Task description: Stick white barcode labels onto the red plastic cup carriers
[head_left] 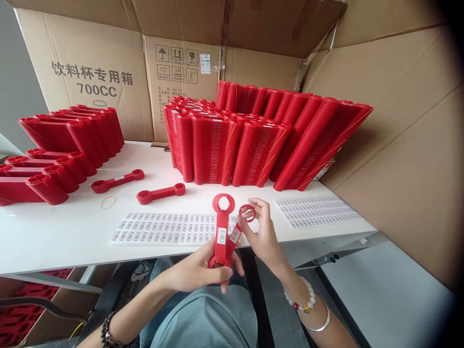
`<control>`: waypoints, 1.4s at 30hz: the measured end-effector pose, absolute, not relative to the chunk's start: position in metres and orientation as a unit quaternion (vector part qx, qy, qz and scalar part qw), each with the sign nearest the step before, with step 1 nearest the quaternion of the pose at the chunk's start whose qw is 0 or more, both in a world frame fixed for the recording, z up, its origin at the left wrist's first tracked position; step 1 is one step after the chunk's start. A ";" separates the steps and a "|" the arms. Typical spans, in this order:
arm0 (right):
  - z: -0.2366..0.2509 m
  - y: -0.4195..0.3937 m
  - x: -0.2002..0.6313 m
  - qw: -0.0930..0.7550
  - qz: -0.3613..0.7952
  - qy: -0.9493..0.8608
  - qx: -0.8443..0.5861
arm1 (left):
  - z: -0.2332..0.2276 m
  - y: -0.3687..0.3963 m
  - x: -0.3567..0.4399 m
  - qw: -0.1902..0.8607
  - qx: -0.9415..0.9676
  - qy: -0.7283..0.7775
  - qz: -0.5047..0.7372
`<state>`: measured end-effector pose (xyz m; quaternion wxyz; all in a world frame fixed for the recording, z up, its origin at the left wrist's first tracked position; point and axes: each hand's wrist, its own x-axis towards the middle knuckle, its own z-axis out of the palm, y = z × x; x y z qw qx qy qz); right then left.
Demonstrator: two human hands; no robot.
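The left hand (203,273) clamps two labelled wrenches (222,232) by their lower ends, fanned upright, while the right hand (263,234) pinches the rear one's ring to square them.

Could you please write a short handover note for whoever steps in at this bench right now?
Left hand grips two labelled red pieces by their lower ends. Right hand pinches the upper ring of the second piece. Label sheets lie on the table. Two single pieces lie left of centre, one labelled. Tall red stacks stand behind; whether they are labelled cannot be seen.
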<state>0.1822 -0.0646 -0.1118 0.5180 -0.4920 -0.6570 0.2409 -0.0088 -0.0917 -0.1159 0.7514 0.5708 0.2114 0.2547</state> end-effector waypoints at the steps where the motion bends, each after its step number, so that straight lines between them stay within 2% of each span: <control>1: -0.113 -0.065 0.182 0.508 0.256 -0.664 -0.485 | -0.115 -0.093 -0.008 0.761 0.569 0.208 0.233; 3: -0.114 -0.066 0.181 0.487 0.315 -0.676 -0.455 | -0.115 -0.095 -0.007 0.782 0.561 0.196 0.185; 6: -0.109 -0.068 0.181 0.466 0.471 -0.643 -0.386 | -0.121 -0.094 -0.005 0.826 0.537 0.135 0.109; 8: -0.103 -0.069 0.181 0.478 0.564 -0.578 -0.347 | -0.127 -0.093 -0.004 0.853 0.508 0.087 0.082; 11: -0.093 -0.069 0.182 0.522 0.631 -0.486 -0.305 | -0.136 -0.091 0.000 0.884 0.457 0.043 0.089; 18: -0.091 -0.075 0.176 0.554 0.600 -0.499 -0.289 | -0.146 -0.091 0.009 0.909 0.412 -0.004 0.056; 23: -0.099 -0.081 0.171 0.553 0.524 -0.560 -0.326 | -0.132 -0.091 0.008 0.870 0.480 0.091 0.061; 26: -0.101 -0.084 0.167 0.543 0.455 -0.612 -0.352 | -0.117 -0.094 0.000 0.791 0.558 0.223 0.119; 31: -0.104 -0.085 0.158 0.520 0.385 -0.668 -0.369 | -0.105 -0.101 -0.014 0.457 0.773 0.399 0.185; 33: -0.105 -0.085 0.155 0.515 0.365 -0.683 -0.368 | -0.106 -0.104 -0.014 0.370 0.803 0.433 0.179; 35: -0.106 -0.085 0.154 0.512 0.354 -0.692 -0.366 | -0.108 -0.106 -0.015 0.324 0.819 0.446 0.158; 42: -0.099 -0.079 0.164 0.478 0.358 -0.709 -0.376 | -0.097 -0.096 -0.039 0.260 0.859 0.438 0.049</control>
